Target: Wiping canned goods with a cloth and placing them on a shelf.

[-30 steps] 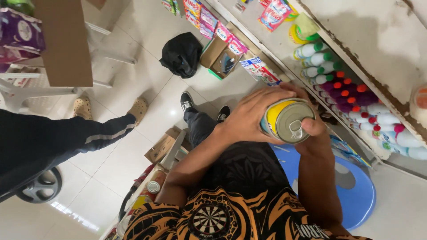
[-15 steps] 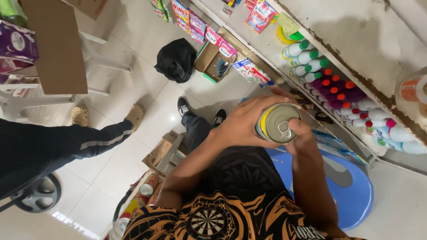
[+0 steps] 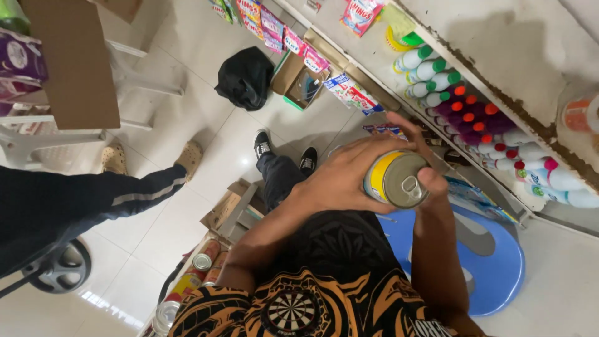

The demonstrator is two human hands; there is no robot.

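Observation:
Both of my hands hold a metal can [image 3: 397, 179] with a yellow label and a ring-pull lid, at chest height above my lap. My left hand [image 3: 345, 176] wraps around its side, fingers curled over the far edge. My right hand [image 3: 432, 182] grips the other side, with the thumb lying on the lid's rim. The lid faces the camera and looks sealed. Below the can are my dark patterned shirt and my legs, ending in black shoes [image 3: 263, 145] on the tiled floor.
A shelf of coloured-cap bottles [image 3: 474, 115] runs along the right, above a blue plastic stool [image 3: 499, 262]. A box of cans [image 3: 203, 265] sits at lower left. Another person's dark-trousered leg [image 3: 81, 200] crosses the left. A black bag [image 3: 244, 78] and open cartons lie ahead.
The can stays in both hands and has shifted only slightly in the view. My right thumb has slid onto the lid's rim.

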